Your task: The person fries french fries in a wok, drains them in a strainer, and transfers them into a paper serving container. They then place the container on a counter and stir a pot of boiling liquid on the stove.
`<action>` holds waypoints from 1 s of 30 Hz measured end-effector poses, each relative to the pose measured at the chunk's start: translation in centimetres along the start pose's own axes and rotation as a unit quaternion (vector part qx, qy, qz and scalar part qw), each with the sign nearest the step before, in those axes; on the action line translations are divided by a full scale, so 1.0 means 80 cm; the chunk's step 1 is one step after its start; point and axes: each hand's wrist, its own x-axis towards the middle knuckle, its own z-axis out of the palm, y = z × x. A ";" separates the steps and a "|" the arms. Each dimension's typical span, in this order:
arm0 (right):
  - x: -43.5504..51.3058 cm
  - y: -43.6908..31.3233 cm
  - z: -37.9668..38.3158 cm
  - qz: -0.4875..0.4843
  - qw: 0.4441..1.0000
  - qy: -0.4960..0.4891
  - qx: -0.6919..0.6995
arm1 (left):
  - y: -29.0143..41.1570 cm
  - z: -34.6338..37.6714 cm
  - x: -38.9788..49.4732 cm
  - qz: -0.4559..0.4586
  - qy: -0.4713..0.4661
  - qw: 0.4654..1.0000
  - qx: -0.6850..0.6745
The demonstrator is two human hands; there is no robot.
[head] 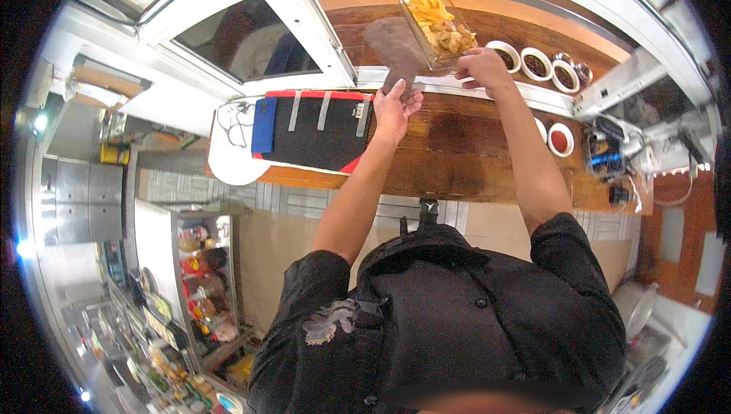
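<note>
A rectangular wire basket (425, 31) with fries (428, 7) and fried, battered pieces (448, 38) is tilted over the wooden ledge beyond the window frame. My right hand (485, 70) has its fingers at the basket's near right corner, pinching the rim. My left hand (398, 108) is palm up with its fingers curled, at the lower end of a blurred brown-grey shape with a rounded top (394, 42). What that shape is, and whether my fingers close on it, I cannot tell. White cups of dark sauce (537, 64) stand right of my right hand.
On the near wooden counter (457, 145) lie a black, red-edged mat (320, 134), a blue flat case (264, 125) and a white round board (234, 154). A white cup of red sauce (560, 140) stands at right, near cables (608, 157). The window sill (542, 100) crosses beneath my right forearm.
</note>
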 end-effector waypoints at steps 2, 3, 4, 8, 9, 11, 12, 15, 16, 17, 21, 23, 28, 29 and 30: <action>0.008 -0.003 -0.012 0.004 1.000 -0.021 0.001 | 0.013 -0.011 -0.038 0.057 -0.022 0.996 0.059; 0.005 -0.003 -0.021 0.002 0.999 -0.027 0.021 | 0.022 -0.019 -0.063 0.069 -0.015 0.993 0.096; 0.005 -0.006 -0.032 0.017 0.999 -0.035 0.005 | 0.027 -0.026 -0.091 0.101 -0.008 0.986 0.129; -0.026 -0.009 -0.082 0.034 0.996 -0.076 -0.003 | 0.041 -0.066 -0.197 0.224 0.065 0.842 0.486; -0.033 -0.010 -0.093 0.043 0.997 -0.067 -0.013 | 0.040 -0.075 -0.208 0.284 0.074 0.783 0.549; -0.048 -0.008 -0.111 0.065 0.997 -0.042 -0.024 | 0.029 -0.091 -0.227 0.435 0.067 0.617 0.653; -0.055 -0.007 -0.117 0.065 0.996 -0.047 -0.033 | 0.021 -0.098 -0.233 0.422 0.047 0.646 0.635; -0.078 0.004 -0.130 0.069 0.997 -0.016 -0.032 | -0.006 -0.113 -0.234 0.417 0.018 0.625 0.660; -0.085 0.008 -0.132 0.071 0.996 0.002 -0.053 | -0.014 -0.116 -0.234 0.403 0.000 0.639 0.655; -0.095 0.012 -0.133 0.064 0.998 0.009 -0.028 | -0.021 -0.120 -0.234 0.416 -0.003 0.627 0.658; -0.138 0.025 -0.129 0.061 0.998 -0.001 -0.013 | -0.035 -0.133 -0.232 0.450 -0.004 0.606 0.657; -0.161 0.025 -0.120 0.055 0.998 -0.006 -0.024 | -0.038 -0.144 -0.233 0.441 -0.003 0.620 0.649; -0.224 0.020 -0.083 0.080 0.993 0.008 -0.084 | -0.054 -0.171 -0.260 0.312 -0.010 0.748 0.586; -0.235 0.019 -0.074 0.095 0.989 0.023 -0.111 | -0.061 -0.172 -0.268 0.274 0.001 0.791 0.547; -0.246 0.020 -0.065 0.086 0.993 0.011 -0.085 | -0.067 -0.170 -0.274 0.153 0.019 0.876 0.457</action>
